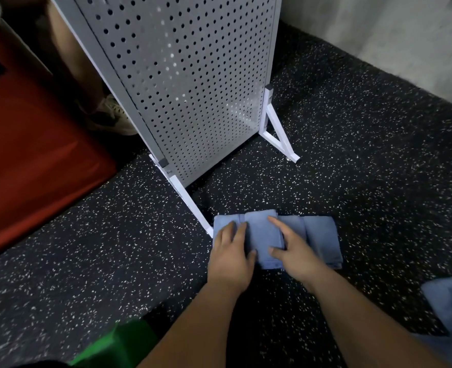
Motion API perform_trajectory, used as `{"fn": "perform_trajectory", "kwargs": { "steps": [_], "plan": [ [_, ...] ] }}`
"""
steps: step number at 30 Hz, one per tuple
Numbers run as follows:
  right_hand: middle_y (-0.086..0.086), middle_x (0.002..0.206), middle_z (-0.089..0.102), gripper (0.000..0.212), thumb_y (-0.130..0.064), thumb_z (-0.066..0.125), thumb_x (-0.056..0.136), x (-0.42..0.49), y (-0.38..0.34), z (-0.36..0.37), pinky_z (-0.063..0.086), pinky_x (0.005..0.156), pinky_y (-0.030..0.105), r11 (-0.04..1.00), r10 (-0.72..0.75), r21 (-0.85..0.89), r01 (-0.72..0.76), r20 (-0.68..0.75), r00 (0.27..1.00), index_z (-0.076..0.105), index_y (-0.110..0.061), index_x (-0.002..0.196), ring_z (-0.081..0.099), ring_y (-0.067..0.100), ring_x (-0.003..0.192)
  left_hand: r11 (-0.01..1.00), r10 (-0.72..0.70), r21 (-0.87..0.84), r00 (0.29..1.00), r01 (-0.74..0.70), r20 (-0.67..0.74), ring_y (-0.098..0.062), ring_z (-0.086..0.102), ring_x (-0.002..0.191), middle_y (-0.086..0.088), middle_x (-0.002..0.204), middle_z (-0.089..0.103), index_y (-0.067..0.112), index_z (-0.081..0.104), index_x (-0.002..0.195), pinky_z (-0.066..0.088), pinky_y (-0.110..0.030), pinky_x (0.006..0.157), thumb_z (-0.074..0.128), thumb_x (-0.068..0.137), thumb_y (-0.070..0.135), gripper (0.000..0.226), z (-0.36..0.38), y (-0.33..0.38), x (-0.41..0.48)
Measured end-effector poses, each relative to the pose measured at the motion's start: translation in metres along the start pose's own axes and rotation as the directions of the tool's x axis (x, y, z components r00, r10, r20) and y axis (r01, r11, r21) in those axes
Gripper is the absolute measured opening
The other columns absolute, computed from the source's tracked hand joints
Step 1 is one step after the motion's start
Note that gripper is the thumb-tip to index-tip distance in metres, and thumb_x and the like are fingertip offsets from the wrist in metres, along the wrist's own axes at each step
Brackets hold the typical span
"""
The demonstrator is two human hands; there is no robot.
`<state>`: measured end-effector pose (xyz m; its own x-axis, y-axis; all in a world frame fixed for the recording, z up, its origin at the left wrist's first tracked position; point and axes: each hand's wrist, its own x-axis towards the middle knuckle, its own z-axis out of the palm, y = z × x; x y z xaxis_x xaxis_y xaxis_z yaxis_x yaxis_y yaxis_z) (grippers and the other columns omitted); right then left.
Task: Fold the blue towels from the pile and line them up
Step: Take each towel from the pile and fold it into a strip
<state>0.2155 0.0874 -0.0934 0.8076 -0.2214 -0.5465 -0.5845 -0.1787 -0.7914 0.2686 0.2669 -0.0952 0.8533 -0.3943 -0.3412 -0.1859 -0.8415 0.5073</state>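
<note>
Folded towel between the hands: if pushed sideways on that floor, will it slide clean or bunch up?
Probably floppy: the folded towel is soft cloth with layered edges showing, so lifting by one corner would likely unfold it. The speckled floor looks rubbery, so a push likely drags and bunches the bottom layer. Thin stack, so likely light.

Left hand (pixel 232 252), right hand (pixel 292 252) press towels (pixel 263 232) (folded).

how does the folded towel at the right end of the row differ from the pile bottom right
The end towel is folded into a rectangle; the pile lies loose. The end towel touches its neighbour in the row; the pile lies apart, cut off at the frame edge. Both are blue, on the floor.
</note>
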Motion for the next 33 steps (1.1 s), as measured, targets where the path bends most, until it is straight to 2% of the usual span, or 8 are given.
{"fn": "perform_trajectory", "kwargs": {
  "steps": [2,5,8,11,16,21,25,33],
  "plan": [
    [-0.013,0.155,0.041,0.078,-0.001,0.062,0.102,0.009,0.008,0.003,0.048,0.086,0.007,0.998,-0.018,-0.062,0.019,0.011,1.0,0.039,-0.053,0.154,0.056,-0.009,0.111,0.997,0.037,0.059,0.999,-0.039,0.035,-0.026,0.008,0.161,0.0,0.175,0.013,0.039,0.015,0.167,0.024,-0.045,0.13,0.054,0.105,0.043,0.074,0.006,-0.004,0.004],
    [-0.01,0.157,0.043,0.08,-0.009,0.067,0.101,0.018,0.021,0.008,0.043,0.108,0.023,0.959,-0.073,-0.274,0.07,0.0,0.997,0.032,-0.05,0.16,0.049,0.009,0.136,0.983,0.062,0.166,0.996,-0.073,0.07,-0.03,0.004,0.16,-0.003,0.174,0.008,0.044,0.014,0.166,0.025,-0.046,0.128,0.054,0.104,0.041,0.074,0.011,-0.005,0.007],
    [-0.006,0.138,0.042,0.083,-0.035,0.075,0.095,0.02,0.025,0.013,0.048,0.104,0.033,0.781,-0.136,-0.624,0.027,-0.128,0.982,0.027,-0.054,0.161,0.044,0.02,0.131,0.966,0.054,0.248,0.995,-0.072,0.078,-0.032,0.001,0.159,-0.004,0.172,0.003,0.044,0.015,0.165,0.025,-0.048,0.128,0.056,0.103,0.041,0.074,0.015,-0.003,0.009],
    [-0.003,0.13,0.039,0.086,-0.054,0.073,0.091,0.021,0.028,0.017,0.053,0.098,0.04,0.659,-0.152,-0.752,-0.018,-0.157,0.976,0.022,-0.057,0.159,0.042,0.023,0.127,0.945,0.032,0.322,0.996,-0.058,0.087,-0.033,0.0,0.159,-0.006,0.173,-0.001,0.042,0.018,0.166,0.023,-0.048,0.128,0.056,0.104,0.044,0.072,0.02,0.0,0.009],
    [0.001,0.131,0.04,0.079,-0.061,0.061,0.096,0.024,0.023,0.021,0.05,0.097,0.039,0.556,-0.119,-0.829,-0.061,-0.152,0.981,0.015,-0.056,0.161,0.041,0.026,0.124,0.926,-0.013,0.375,0.989,-0.043,0.146,-0.033,-0.002,0.159,-0.006,0.173,-0.006,0.041,0.019,0.166,0.022,-0.046,0.128,0.058,0.104,0.041,0.074,0.018,0.005,0.014],
    [-0.001,0.136,0.037,0.079,-0.06,0.059,0.098,0.007,0.023,0.01,0.049,0.099,0.04,0.611,-0.162,-0.791,0.016,-0.105,0.981,0.014,-0.055,0.162,0.042,0.025,0.127,0.935,-0.005,0.35,0.984,-0.058,0.176,-0.034,-0.002,0.16,-0.007,0.173,-0.004,0.041,0.016,0.166,0.022,-0.048,0.127,0.057,0.104,0.043,0.075,0.006,0.01,0.01],
    [-0.001,0.155,0.03,0.076,-0.055,0.06,0.1,-0.018,0.019,-0.008,0.046,0.108,0.041,0.633,-0.189,-0.77,0.078,-0.056,0.98,0.017,-0.053,0.163,0.038,0.025,0.137,0.938,0.016,0.339,0.986,-0.073,0.168,-0.034,-0.004,0.161,-0.008,0.173,-0.004,0.039,0.012,0.167,0.017,-0.048,0.128,0.056,0.104,0.047,0.078,0.001,0.016,-0.004],
    [0.001,0.167,0.021,0.076,-0.059,0.057,0.1,-0.086,0.019,-0.058,0.045,0.113,0.045,0.655,-0.124,-0.755,-0.024,-0.138,0.983,0.016,-0.049,0.164,0.031,0.026,0.148,0.937,0.175,0.271,0.968,-0.22,0.182,-0.03,0.008,0.16,-0.004,0.174,0.01,0.036,0.023,0.166,0.023,-0.047,0.128,0.057,0.102,0.05,0.074,0.004,0.074,-0.031]
  ]
}}
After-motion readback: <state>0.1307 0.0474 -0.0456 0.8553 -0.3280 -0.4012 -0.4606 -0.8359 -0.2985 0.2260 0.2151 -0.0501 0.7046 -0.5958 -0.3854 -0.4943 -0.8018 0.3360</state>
